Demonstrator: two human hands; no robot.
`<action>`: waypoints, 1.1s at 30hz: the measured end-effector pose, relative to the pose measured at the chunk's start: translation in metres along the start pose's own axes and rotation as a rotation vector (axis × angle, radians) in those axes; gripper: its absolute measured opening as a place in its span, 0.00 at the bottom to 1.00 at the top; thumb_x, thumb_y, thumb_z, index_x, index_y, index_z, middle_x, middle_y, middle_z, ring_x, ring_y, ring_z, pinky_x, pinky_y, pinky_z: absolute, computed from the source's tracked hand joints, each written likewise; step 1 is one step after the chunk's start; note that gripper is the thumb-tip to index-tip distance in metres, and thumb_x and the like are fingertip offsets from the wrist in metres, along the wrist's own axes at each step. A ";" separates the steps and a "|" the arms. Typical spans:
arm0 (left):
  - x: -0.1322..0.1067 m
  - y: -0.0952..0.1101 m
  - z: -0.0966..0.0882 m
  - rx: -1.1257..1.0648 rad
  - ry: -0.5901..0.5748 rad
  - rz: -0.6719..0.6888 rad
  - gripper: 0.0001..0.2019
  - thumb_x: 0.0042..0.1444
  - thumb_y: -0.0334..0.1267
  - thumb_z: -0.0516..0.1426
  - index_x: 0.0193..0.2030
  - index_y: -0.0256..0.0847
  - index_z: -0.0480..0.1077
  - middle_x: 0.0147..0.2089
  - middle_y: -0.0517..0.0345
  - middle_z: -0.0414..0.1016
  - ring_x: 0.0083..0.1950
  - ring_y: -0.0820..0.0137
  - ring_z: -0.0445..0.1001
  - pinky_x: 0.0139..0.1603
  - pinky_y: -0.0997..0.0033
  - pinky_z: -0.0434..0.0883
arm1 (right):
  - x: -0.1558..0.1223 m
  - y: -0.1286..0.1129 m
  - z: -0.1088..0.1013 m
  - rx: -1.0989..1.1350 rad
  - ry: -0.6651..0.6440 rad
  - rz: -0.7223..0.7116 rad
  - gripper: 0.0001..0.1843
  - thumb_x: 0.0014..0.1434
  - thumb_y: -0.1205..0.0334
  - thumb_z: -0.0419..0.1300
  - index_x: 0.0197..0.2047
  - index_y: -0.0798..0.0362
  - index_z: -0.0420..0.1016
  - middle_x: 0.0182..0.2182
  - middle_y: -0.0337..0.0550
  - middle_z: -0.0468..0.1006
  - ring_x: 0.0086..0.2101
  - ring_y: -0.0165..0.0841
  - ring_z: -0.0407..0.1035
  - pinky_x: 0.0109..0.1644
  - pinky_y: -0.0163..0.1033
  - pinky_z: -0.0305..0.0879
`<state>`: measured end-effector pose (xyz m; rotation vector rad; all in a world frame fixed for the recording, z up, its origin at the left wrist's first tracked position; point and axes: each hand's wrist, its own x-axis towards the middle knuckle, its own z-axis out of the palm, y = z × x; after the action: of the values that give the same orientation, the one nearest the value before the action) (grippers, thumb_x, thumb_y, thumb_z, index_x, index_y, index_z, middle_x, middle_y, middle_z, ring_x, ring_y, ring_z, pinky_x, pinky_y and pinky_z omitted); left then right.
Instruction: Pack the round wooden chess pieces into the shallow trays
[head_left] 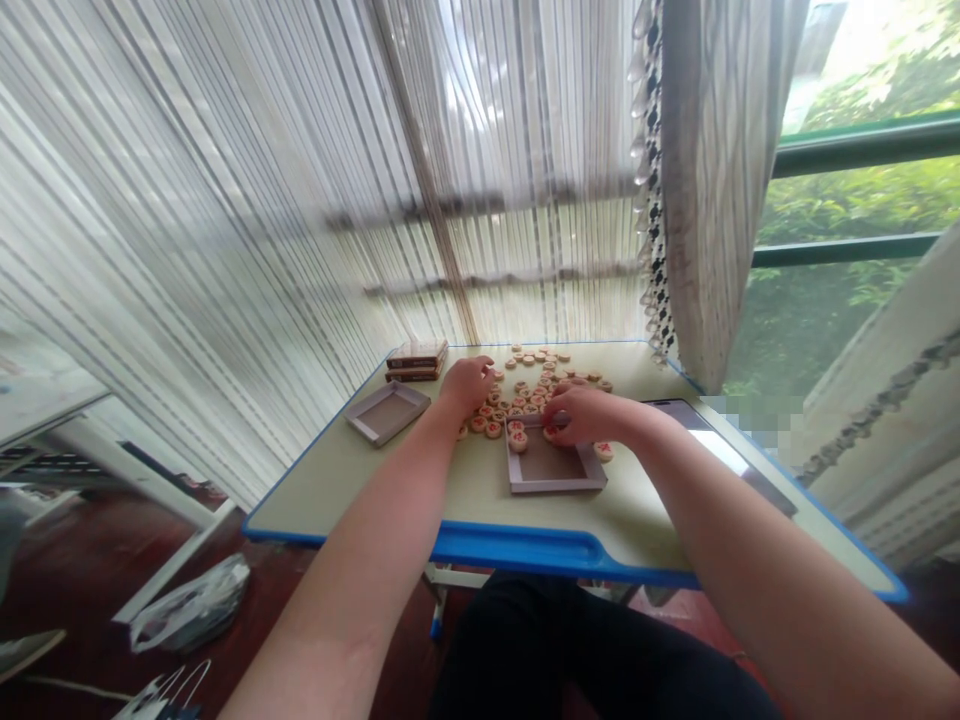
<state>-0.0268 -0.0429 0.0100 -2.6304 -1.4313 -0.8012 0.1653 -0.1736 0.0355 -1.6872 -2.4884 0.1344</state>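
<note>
Near part of the box point(559, 485) is free — discs point(519, 402) crowd beyond.

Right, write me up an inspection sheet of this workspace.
Surface: pale desk, blue edging.
Job's things: round pieces, several with red characters, scattered across the desk; near box, some pieces inside; second shallow box, left side.
Clutter: small stack, far-left corner; flat dark-edged panel, right side.
Grip: left hand at the pieces, right hand over the near box; hold unclear in both.
Cables: on the desk, nothing seen; pale cord-like strip, lower left, nature unclear.
Surroundings: striped curtain, window at right, plastic bag below left.
</note>
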 end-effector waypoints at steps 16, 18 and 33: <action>0.000 -0.005 0.005 -0.002 -0.020 -0.039 0.15 0.56 0.40 0.49 0.46 0.43 0.72 0.45 0.54 0.76 0.48 0.66 0.72 0.52 0.67 0.67 | 0.016 -0.015 0.017 0.197 0.308 -0.057 0.12 0.52 0.56 0.58 0.39 0.48 0.77 0.35 0.41 0.78 0.38 0.35 0.69 0.43 0.38 0.62; 0.000 -0.005 0.006 0.004 -0.012 -0.031 0.15 0.56 0.39 0.49 0.46 0.43 0.72 0.45 0.54 0.76 0.48 0.66 0.72 0.51 0.67 0.67 | 0.016 -0.014 0.018 0.251 0.296 -0.029 0.13 0.50 0.56 0.60 0.40 0.47 0.76 0.35 0.39 0.78 0.37 0.34 0.70 0.42 0.37 0.63; -0.001 -0.002 0.002 0.003 -0.064 0.015 0.15 0.52 0.32 0.51 0.46 0.42 0.72 0.44 0.56 0.77 0.47 0.67 0.73 0.50 0.69 0.67 | 0.018 -0.019 0.016 0.316 0.212 -0.040 0.11 0.50 0.59 0.60 0.38 0.50 0.76 0.37 0.40 0.77 0.39 0.34 0.69 0.44 0.37 0.62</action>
<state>-0.0280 -0.0417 0.0080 -2.6848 -1.4249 -0.7197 0.1387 -0.1642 0.0231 -1.4429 -2.2084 0.3093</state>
